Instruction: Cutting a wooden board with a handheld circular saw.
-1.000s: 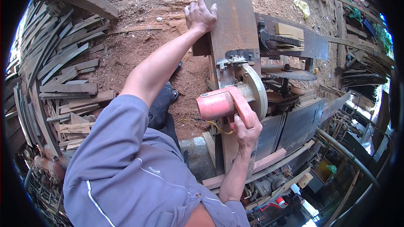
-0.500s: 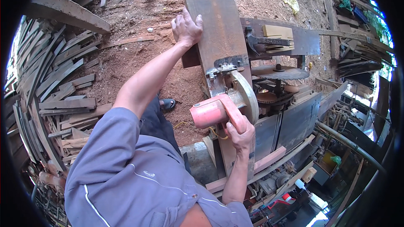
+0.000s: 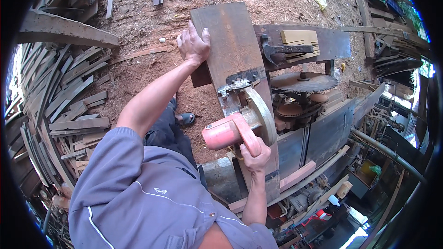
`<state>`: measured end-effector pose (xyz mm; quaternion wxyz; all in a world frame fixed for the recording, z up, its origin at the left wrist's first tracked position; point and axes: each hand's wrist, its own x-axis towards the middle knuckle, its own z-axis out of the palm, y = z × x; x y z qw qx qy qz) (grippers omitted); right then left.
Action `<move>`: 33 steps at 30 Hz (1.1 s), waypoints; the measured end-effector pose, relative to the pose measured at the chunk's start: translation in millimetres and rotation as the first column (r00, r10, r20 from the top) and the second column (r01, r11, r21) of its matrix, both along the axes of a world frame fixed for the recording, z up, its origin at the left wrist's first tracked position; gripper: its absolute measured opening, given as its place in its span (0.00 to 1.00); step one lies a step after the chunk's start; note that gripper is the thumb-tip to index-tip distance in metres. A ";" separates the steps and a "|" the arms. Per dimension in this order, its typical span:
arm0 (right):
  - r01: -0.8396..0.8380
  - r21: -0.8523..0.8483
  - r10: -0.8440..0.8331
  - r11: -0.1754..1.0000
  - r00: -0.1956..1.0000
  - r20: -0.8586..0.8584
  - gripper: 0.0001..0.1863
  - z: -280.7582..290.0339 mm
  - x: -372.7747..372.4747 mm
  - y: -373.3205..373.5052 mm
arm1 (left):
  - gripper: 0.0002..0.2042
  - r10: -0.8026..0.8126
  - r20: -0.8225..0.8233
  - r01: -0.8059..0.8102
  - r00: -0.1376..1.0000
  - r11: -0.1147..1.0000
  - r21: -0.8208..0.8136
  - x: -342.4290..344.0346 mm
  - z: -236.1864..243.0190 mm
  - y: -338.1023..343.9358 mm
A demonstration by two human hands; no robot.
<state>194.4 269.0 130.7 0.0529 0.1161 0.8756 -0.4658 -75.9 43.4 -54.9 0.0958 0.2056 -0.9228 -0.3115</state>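
A wide dusty wooden board [image 3: 228,37] lies lengthwise in front of me. My left hand [image 3: 192,46] holds its left edge near the far end, fingers bent against it. A circular saw with a pink motor housing [image 3: 220,133] rests on the near part of the board, its grey guard to the right. My right hand [image 3: 256,157] is wrapped around the saw's pink handle. To the right of the board, a hammer [image 3: 289,49] lies by a pale slotted wood block [image 3: 298,37] on a dark machine plate, above a large toothed blade [image 3: 318,82].
Timber offcuts [image 3: 78,110] are piled along the left. A heavy beam [image 3: 69,26] crosses the upper left over sawdust-covered ground [image 3: 138,74]. A metal pipe [image 3: 392,152], machinery and small tools crowd the lower right. My sandalled foot [image 3: 187,119] shows beside the machine.
The board, saw and both hands now appear further left and lower in the view, and more of my foot shows. Both grips look the same.
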 end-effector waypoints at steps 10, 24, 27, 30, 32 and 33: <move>-0.029 0.029 0.029 0.999 1.000 0.002 0.14 1.1 1.4 3.5 | 0.35 -0.029 -0.025 0.030 0.999 0.999 0.033 1.0 -4.7 -2.2; 0.002 -0.179 0.022 0.984 0.991 0.130 0.10 -2.2 3.3 7.4 | 0.39 -0.107 0.062 0.096 0.992 0.983 0.158 4.1 20.3 -6.7; -0.055 -0.117 0.074 0.992 0.984 0.163 0.14 -6.3 2.5 14.3 | 0.45 -0.169 -0.014 0.170 0.986 0.982 0.088 3.0 3.2 -13.1; -0.078 -0.108 0.091 0.991 0.989 0.118 0.19 -8.4 5.0 16.3 | 0.48 -0.214 -0.022 0.215 0.977 0.973 0.079 5.3 -3.0 -16.6; -0.098 -0.122 0.111 0.988 0.989 0.102 0.19 -12.3 3.4 18.8 | 0.51 -0.235 0.008 0.234 0.972 0.968 0.094 5.5 -1.0 -15.9; -0.111 -0.139 0.124 0.984 0.988 0.096 0.19 -13.2 3.2 20.6 | 0.50 -0.242 0.050 0.234 0.969 0.963 0.136 6.2 1.6 -15.2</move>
